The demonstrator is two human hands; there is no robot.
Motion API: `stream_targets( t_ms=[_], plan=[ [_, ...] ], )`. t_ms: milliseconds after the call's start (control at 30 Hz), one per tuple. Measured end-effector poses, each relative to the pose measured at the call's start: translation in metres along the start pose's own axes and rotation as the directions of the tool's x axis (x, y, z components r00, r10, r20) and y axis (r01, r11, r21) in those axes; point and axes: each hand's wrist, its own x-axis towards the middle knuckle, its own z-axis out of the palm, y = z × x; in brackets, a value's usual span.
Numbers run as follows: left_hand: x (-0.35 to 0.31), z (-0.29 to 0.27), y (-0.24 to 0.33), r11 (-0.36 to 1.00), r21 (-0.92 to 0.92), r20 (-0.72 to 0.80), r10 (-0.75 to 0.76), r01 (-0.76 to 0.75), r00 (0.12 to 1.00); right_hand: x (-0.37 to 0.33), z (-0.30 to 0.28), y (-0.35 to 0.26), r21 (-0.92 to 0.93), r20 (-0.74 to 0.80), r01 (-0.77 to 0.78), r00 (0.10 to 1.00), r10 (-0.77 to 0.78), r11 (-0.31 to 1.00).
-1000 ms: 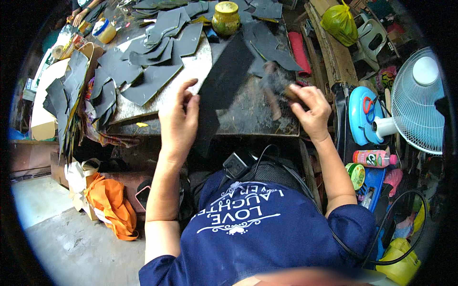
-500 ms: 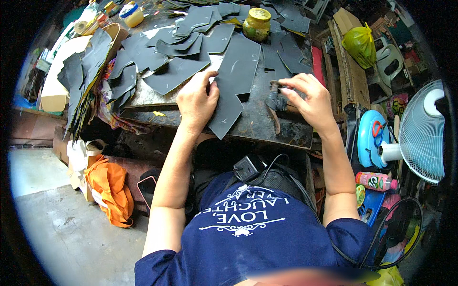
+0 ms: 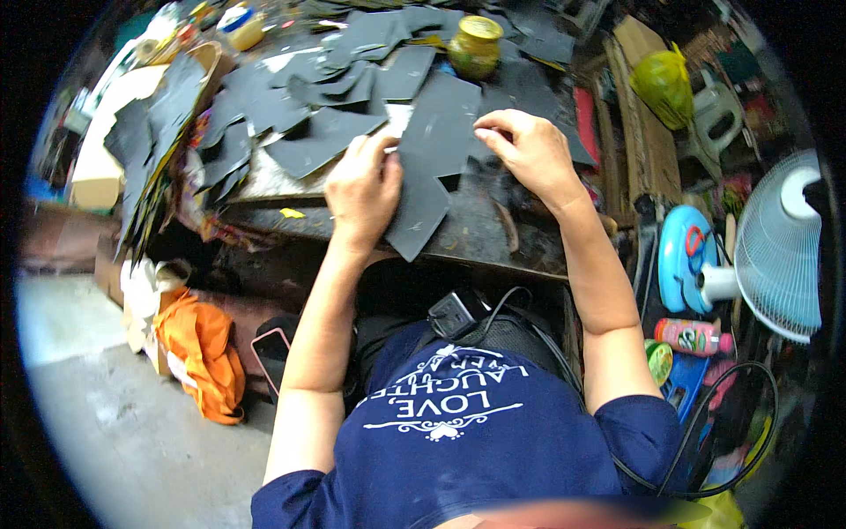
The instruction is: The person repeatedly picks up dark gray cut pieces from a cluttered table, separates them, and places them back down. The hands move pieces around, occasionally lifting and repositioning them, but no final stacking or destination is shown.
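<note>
We are bent over a cluttered bench [image 3: 493,238], both hands on one large dark sheet [image 3: 436,154] that lies flat on its top. The sheet runs from the middle of the bench toward us, and its pointed lower end reaches the near edge. Our left hand [image 3: 363,189] lies palm down on the sheet's left edge, fingers curled over it and pressing it to the bench. Our right hand [image 3: 529,150] is at the sheet's upper right corner, thumb and fingertips pinched together there; we cannot tell whether they grip the sheet itself or some small thing against it.

Behind the sheet lie many more dark cut pieces [image 3: 317,141], overlapping one another across the far and left parts of the bench. A yellow-lidded jar [image 3: 476,46] stands just beyond the sheet's far end. A stack of dark pieces [image 3: 163,132] leans at the bench's left end. On the floor to our left sits an orange bag [image 3: 204,357], with a phone [image 3: 273,351] just beside it. To our right stands a white fan [image 3: 780,251], and near it a blue round thing [image 3: 679,256].
</note>
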Motion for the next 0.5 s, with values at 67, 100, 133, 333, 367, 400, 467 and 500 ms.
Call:
stream_targets(
  t_ms=[67, 100, 133, 333, 367, 400, 467, 500],
  plan=[
    [0.000, 0.000, 0.000, 0.999, -0.017, 0.034, -0.040, 0.040, 0.999, -0.004, -0.013, 0.018, -0.055, 0.012, 0.002, 1.000, -0.002, 0.998],
    [0.001, 0.000, 0.001, 0.999, -0.033, 0.025, -0.041, 0.042, 0.999, -0.004, -0.023, 0.029, -0.082, -0.019, -0.075, 0.997, 0.074, 0.994],
    [0.001, 0.000, 0.001, 0.997, -0.049, 0.018, -0.056, 0.057, 0.998, -0.003, -0.033, 0.040, -0.088, -0.066, -0.091, 0.994, 0.085, 0.992],
    [0.001, -0.001, 0.001, 0.989, -0.134, -0.010, -0.072, 0.070, 0.997, -0.010, -0.070, 0.086, -0.230, 0.021, -0.298, 0.950, 0.311, 0.926],
    [0.001, -0.001, 0.000, 0.986, -0.149, -0.018, -0.077, 0.073, 0.997, -0.015, -0.068, 0.088, -0.248, 0.061, -0.261, 0.957, 0.284, 0.933],
    [0.001, 0.000, -0.001, 0.990, -0.132, -0.015, -0.051, 0.049, 0.999, -0.019, -0.066, 0.089, -0.254, 0.099, -0.189, 0.971, 0.219, 0.949],
    [0.001, 0.000, -0.003, 0.996, -0.084, -0.041, -0.005, 0.002, 0.999, -0.024, -0.057, 0.088, -0.279, 0.112, -0.166, 0.973, 0.204, 0.946],
    [-0.001, -0.001, -0.003, 0.997, -0.067, -0.010, -0.043, 0.042, 0.999, -0.023, -0.054, 0.087, -0.303, 0.103, -0.161, 0.974, 0.200, 0.939]
  ],
)
